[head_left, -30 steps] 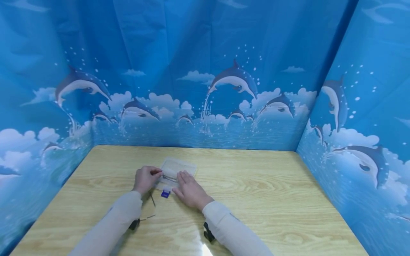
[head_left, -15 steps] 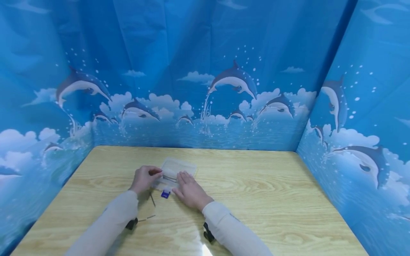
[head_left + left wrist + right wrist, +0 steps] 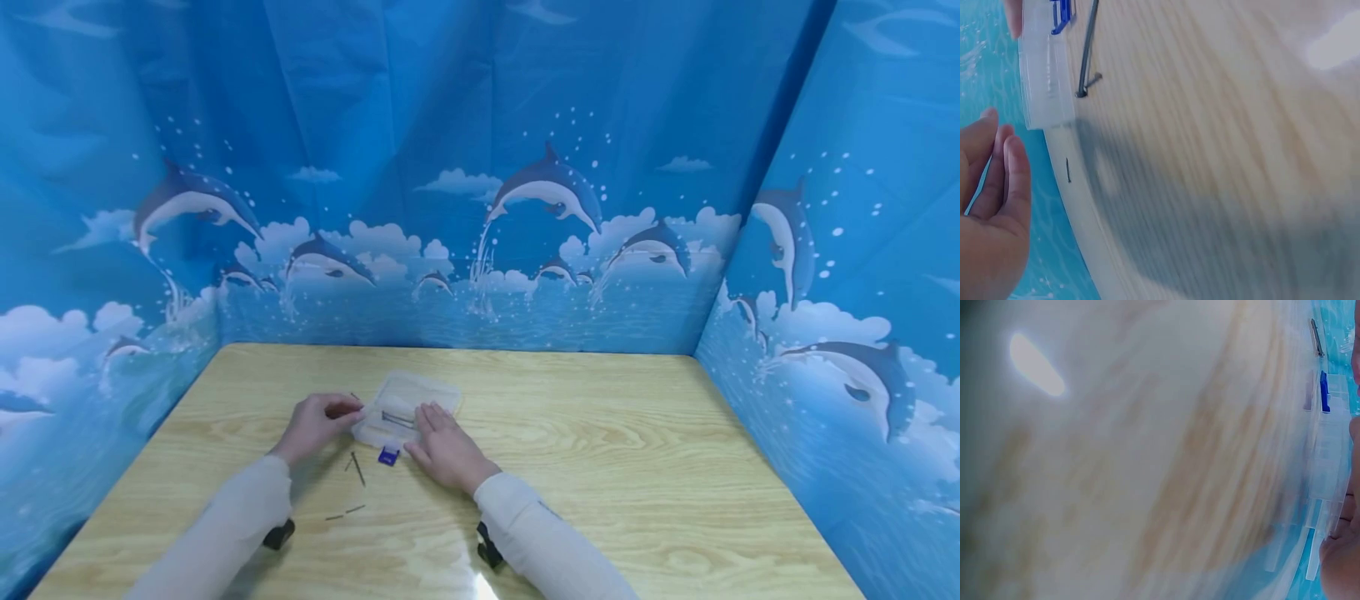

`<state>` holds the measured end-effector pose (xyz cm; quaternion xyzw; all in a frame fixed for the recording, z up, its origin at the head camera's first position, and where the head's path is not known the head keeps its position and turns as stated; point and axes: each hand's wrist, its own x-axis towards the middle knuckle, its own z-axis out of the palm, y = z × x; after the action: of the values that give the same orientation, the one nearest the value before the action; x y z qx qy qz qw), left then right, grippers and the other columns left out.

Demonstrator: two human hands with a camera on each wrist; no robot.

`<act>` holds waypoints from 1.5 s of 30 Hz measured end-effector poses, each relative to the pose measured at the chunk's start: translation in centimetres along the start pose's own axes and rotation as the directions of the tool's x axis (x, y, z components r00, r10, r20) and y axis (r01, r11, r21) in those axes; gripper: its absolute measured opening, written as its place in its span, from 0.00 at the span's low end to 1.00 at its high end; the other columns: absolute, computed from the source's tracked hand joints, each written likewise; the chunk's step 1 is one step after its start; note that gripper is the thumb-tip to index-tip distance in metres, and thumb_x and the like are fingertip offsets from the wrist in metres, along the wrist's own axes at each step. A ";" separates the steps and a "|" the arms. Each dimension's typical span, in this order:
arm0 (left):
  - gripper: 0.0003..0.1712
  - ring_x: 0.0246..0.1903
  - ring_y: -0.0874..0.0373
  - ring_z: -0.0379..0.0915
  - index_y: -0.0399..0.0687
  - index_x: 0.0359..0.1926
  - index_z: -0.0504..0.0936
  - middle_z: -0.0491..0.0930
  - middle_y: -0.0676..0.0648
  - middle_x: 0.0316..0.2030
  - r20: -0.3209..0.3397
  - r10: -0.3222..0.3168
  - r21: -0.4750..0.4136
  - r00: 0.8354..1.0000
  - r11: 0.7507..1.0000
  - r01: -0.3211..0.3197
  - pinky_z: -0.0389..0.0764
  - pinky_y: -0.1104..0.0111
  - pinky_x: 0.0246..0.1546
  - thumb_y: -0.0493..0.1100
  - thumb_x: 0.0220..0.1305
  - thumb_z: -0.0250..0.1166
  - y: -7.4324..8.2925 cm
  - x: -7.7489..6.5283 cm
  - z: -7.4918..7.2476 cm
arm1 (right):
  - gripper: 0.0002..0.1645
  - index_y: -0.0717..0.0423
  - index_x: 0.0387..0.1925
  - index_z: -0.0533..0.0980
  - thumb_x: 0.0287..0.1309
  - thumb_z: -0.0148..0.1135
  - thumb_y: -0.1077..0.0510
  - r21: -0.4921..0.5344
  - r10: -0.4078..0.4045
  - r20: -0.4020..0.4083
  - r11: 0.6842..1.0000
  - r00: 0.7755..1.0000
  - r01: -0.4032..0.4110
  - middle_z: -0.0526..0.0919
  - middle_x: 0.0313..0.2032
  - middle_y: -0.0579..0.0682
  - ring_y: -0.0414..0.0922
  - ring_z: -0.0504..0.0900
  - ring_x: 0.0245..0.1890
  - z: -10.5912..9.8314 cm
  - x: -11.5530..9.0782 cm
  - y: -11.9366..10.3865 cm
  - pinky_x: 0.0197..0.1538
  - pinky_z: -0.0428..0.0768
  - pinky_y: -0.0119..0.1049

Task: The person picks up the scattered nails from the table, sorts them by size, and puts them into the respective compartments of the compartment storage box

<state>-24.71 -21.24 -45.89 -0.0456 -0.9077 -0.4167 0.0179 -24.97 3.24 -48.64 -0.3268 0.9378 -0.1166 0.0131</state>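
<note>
A clear plastic box (image 3: 369, 436) with its lid (image 3: 423, 387) folded back lies on the table, a blue latch (image 3: 388, 456) on its near side. Long nails (image 3: 397, 419) rest inside it. My left hand (image 3: 318, 425) is at the box's left end, fingers loosely bent; in the left wrist view, nothing shows between thumb and fingertips (image 3: 1016, 150). My right hand (image 3: 447, 447) lies with straight fingers on the box's right part, hiding it. Just left of the latch are a long nail (image 3: 1088, 50) and a short nail (image 3: 1095, 79).
Two small nails lie nearer the body, one (image 3: 356, 508) right of the other (image 3: 334, 517). Beyond the left hand is a further small nail (image 3: 355, 396). A dolphin-printed blue curtain (image 3: 480, 300) borders the wooden table (image 3: 600, 467) at the back and sides.
My left hand has drawn back left from over the box, and its forearm shifted left. More of the box and the small nails now show. My right hand stays put.
</note>
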 end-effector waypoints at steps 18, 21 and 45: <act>0.13 0.39 0.57 0.77 0.45 0.42 0.84 0.83 0.49 0.38 0.114 -0.104 0.022 0.988 0.995 0.102 0.80 0.58 0.45 0.37 0.54 0.69 -1.9 -3.1 -0.4 | 0.38 0.62 0.72 0.51 0.74 0.35 0.40 0.008 0.001 0.001 1.000 1.000 -0.001 0.52 0.73 0.58 0.51 0.48 0.74 0.1 -0.1 0.0 0.74 0.49 0.42; 0.12 0.39 0.58 0.77 0.47 0.41 0.84 0.83 0.50 0.38 0.127 -0.104 0.038 0.986 0.994 0.100 0.80 0.59 0.44 0.38 0.53 0.70 -2.0 -3.3 -0.1 | 0.38 0.62 0.72 0.51 0.74 0.35 0.41 0.010 -0.001 0.000 1.000 1.000 0.001 0.52 0.73 0.58 0.51 0.48 0.74 0.1 -0.1 -0.1 0.74 0.49 0.42; 0.09 0.34 0.60 0.75 0.46 0.41 0.85 0.82 0.51 0.36 0.221 -0.009 0.047 0.975 0.999 -0.002 0.79 0.68 0.38 0.36 0.57 0.67 -2.2 -2.8 0.3 | 0.38 0.62 0.72 0.50 0.73 0.35 0.40 0.005 0.005 -0.002 1.000 1.000 -0.005 0.52 0.73 0.58 0.51 0.48 0.74 0.1 -0.1 -0.1 0.74 0.48 0.42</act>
<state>-22.13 -22.61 -47.91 -0.0896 -0.9138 -0.3874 -0.0831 -24.82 3.18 -48.73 -0.3244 0.9383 -0.1193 0.0133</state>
